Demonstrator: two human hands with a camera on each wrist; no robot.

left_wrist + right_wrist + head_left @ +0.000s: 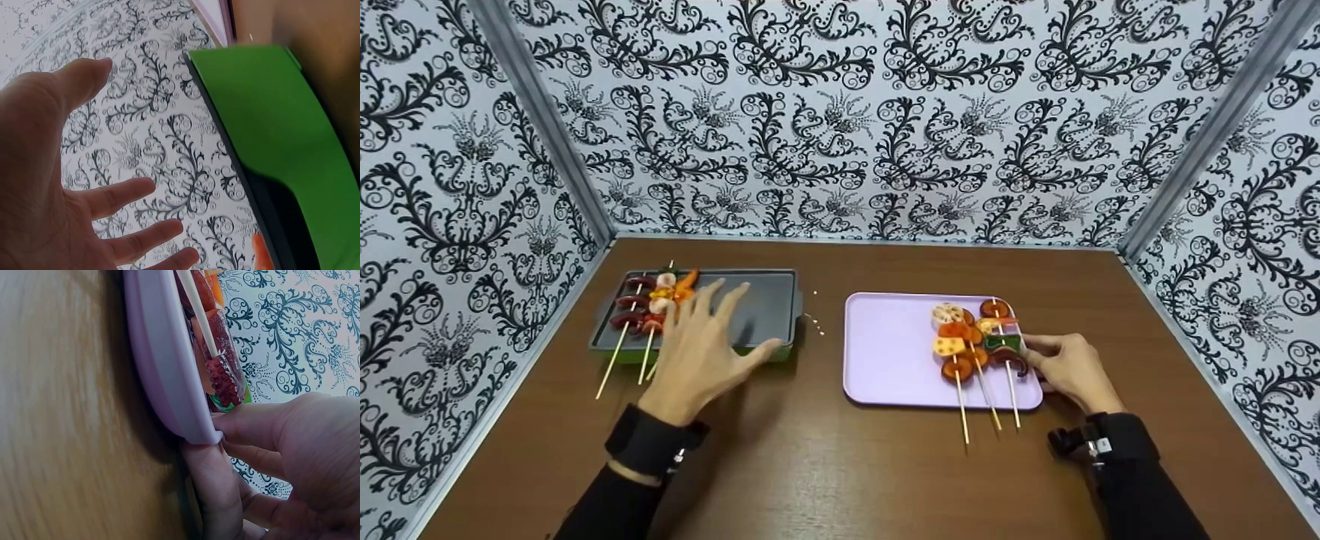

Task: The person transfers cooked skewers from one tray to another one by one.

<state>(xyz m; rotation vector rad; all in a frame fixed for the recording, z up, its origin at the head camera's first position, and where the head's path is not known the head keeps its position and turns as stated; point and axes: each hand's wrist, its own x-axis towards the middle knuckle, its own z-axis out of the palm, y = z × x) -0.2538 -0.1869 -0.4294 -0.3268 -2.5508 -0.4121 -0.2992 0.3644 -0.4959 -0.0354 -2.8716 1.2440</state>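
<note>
My right hand [1072, 367] grips the right rim of a lilac tray [885, 352]; in the right wrist view the thumb lies over the rim [211, 437] and a finger reaches under it. Toy food skewers [957, 369] lie at the tray's right side, their sticks overhanging its front edge. Over the left part of a grey-topped toy grill [761, 300], my left hand [697, 352] is spread, fingers apart, holding nothing. More food skewers [631, 302] lie on that grill's left side, partly hidden behind the hand. The left wrist view shows the grill's green side [253, 107] beside the fingers.
Both things stand on a brown wooden table [840, 465]. Small pale specks [817, 324] show between grill and tray. Patterned panels [840, 150] enclose the back and both sides.
</note>
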